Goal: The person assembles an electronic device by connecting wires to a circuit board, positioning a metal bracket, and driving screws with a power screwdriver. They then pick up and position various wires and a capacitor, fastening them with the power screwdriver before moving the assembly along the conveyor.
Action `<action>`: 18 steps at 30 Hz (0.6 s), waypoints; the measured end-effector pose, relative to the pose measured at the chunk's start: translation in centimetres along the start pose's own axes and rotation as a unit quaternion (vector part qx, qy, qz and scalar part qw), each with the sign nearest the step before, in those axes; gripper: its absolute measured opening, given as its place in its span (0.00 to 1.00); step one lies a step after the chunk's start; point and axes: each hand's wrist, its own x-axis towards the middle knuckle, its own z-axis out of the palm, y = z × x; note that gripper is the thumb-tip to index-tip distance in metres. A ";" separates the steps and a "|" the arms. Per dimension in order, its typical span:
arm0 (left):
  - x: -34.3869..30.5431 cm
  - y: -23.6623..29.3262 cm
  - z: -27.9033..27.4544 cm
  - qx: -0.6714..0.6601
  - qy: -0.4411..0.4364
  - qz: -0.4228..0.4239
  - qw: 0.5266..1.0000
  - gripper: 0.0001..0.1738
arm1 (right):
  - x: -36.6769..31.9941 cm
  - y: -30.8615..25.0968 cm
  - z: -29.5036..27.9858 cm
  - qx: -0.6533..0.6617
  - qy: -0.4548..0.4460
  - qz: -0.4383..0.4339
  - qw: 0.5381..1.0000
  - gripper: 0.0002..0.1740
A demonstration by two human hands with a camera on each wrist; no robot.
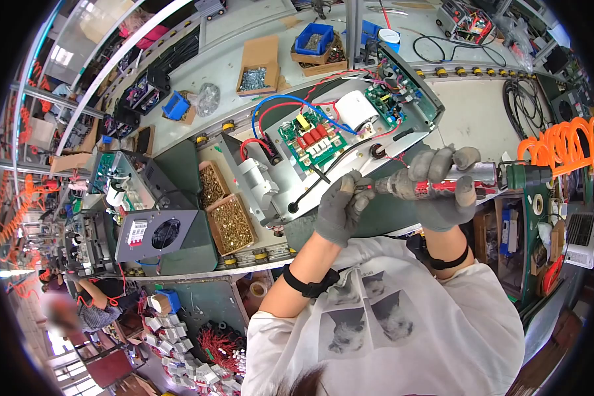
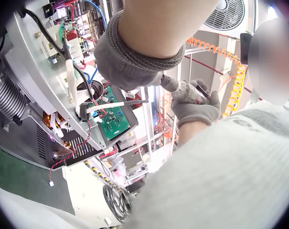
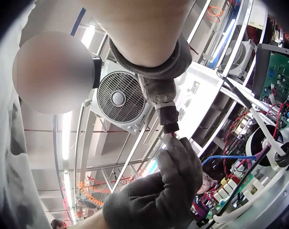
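Observation:
Gripped in my gloved right hand (image 1: 445, 188) is a red and grey power driver (image 1: 402, 184), its nose towards my left hand. The fingers and thumb of my gloved left hand (image 1: 340, 210) pinch a small part at the driver's tip; the fingers mostly hide it. In the right wrist view my left hand (image 3: 159, 193) holds its fingertips just below the driver's dark nose (image 3: 169, 119). The left wrist view shows my right hand (image 2: 197, 110) round the driver's body. Both hands are in front of an open metal chassis (image 1: 336, 173) with a green circuit board (image 1: 310, 140).
Boxes of brass-coloured fasteners (image 1: 231, 224) stand left of the chassis, beside another unit with a fan (image 1: 165, 233). Behind are a box of silver screws (image 1: 254, 78) and a blue bin (image 1: 313, 39). An orange coiled hose (image 1: 561, 146) hangs at right. Another person is at far left.

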 end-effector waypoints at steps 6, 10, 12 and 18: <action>-0.4 0.3 1.6 0.025 -0.013 0.014 1.000 0.16 | 0.1 -0.1 -0.8 0.034 0.016 -0.021 0.999 0.13; 0.3 0.4 1.3 0.034 -0.092 -0.005 0.995 0.17 | 0.3 -0.6 -1.7 0.058 0.040 -0.041 0.997 0.15; 1.2 1.0 2.3 0.142 -0.084 0.024 0.986 0.17 | 0.5 -1.4 -2.1 0.055 0.059 -0.045 0.996 0.15; 7.4 0.0 6.3 0.647 -0.013 0.418 0.637 0.19 | 1.1 -5.5 -4.2 0.065 0.079 -0.074 0.992 0.18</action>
